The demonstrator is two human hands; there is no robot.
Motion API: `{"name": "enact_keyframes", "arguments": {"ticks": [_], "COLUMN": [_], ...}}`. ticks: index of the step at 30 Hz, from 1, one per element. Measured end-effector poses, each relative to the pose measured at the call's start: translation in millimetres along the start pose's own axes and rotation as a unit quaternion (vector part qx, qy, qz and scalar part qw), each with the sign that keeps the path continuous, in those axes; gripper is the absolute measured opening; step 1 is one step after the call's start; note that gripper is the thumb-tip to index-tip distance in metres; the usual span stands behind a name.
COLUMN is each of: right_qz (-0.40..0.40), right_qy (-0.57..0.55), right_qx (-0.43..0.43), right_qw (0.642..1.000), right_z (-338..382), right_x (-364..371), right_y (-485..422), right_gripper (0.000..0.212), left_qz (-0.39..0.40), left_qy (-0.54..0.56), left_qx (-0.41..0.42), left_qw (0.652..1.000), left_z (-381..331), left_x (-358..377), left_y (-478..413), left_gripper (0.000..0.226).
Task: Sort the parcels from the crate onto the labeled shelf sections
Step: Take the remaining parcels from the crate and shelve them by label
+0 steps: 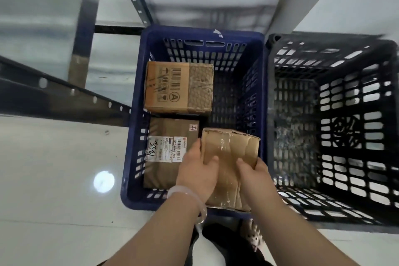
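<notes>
Perforated blue plastic crate (138, 157), tape-glossed cardboard parcel (233, 147), glossy pale floor (54, 179)

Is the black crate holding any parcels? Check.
No, the black crate holds no parcels; all three sit in the blue crate.

dim cool light, floor (54, 168) glare, blurred edges

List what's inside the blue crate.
Blue crate holds three parcels: printed box, flat labeled parcel, taped box gripped by both hands. Anything beneath them is hidden.
</notes>
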State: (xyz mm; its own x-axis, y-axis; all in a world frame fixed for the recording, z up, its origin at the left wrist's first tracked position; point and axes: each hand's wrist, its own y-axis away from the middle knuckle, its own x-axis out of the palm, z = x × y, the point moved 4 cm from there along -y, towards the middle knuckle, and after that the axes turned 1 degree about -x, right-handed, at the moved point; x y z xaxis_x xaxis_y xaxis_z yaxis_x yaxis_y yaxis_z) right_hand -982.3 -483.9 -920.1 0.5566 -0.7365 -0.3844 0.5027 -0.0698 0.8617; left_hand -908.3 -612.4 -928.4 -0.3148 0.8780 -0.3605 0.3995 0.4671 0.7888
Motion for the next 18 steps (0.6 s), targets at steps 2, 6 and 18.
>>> {"name": "enact_keyframes", "arguments": {"ticks": [2,6,18], "right_qz": [-0.003,0.015,0.02], "right_qy": [0.0,-0.016,-0.058], "right_qx": [-0.012,-0.035,-0.207], "right_qw": [1.0,0.999,0.976], "right_z": [7.6,35.2,178.0], "right_x": [-14.7,-56.8,-243.6], "right_y": [34.1,120.0,390.1], "right_gripper": [0.052,0.043,0.047], "left_qz": [-0.005,-0.005,-0.054], "left_qy": [-0.002,-0.006,0.011], "left_qx": [0.007,0.033,0.201], "left_qw": [1.0,0.999,0.978], "left_z": [-12.2,-60.9,-302.6], "left_x": [-11.7,-46.3,-165.8], "left_y": [27.4,107.9,387.8], "left_gripper": [0.068,0.051,0.015]}}
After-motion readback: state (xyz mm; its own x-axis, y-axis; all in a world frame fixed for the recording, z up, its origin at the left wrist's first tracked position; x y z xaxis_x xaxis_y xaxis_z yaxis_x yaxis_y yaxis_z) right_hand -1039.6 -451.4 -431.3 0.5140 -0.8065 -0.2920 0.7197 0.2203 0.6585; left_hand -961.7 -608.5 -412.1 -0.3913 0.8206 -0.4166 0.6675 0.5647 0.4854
